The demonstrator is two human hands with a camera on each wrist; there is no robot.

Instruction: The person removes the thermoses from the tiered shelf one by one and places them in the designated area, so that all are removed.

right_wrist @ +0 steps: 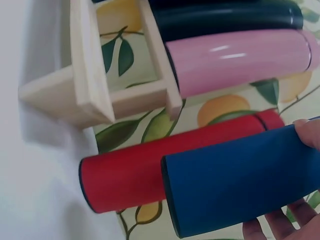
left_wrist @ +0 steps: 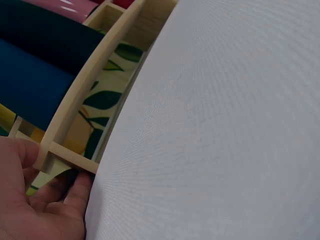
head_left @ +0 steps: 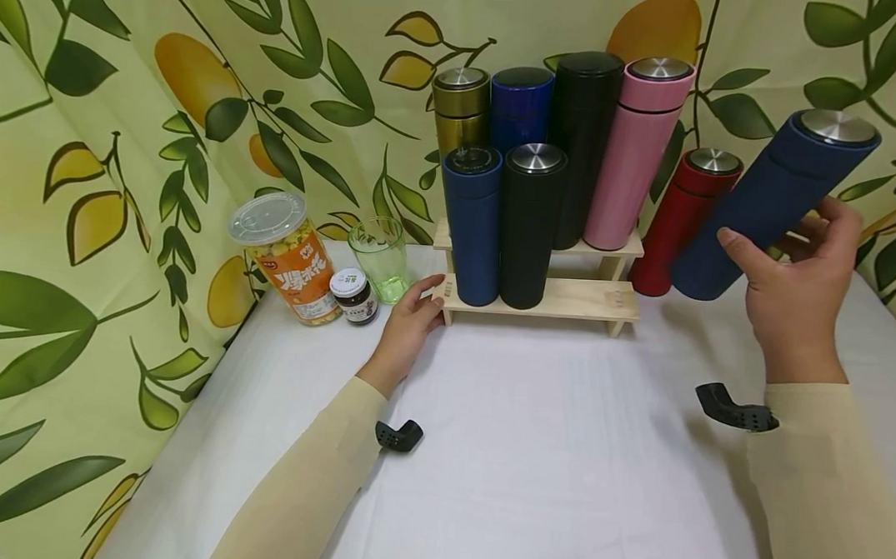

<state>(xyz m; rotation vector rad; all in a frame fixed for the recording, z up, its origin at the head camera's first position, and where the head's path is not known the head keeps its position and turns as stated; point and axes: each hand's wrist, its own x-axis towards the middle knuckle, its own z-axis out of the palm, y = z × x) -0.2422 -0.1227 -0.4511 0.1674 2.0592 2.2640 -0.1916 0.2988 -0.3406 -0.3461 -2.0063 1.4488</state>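
Tablecloth (head_left: 531,450) bears Chinese-lettered tub (head_left: 298,275); right hand (head_left: 804,287) grips blue flask (head_left: 770,198)

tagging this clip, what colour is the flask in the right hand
The flask is dark blue, best seen in the head view.

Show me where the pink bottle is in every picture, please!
Head: the pink bottle is right of the middle, near the top.
Left wrist: partly showing, cut off by the top edge, toward the left.
Right wrist: upper right, sideways in the picture.
Shared landmark: the wooden stand.
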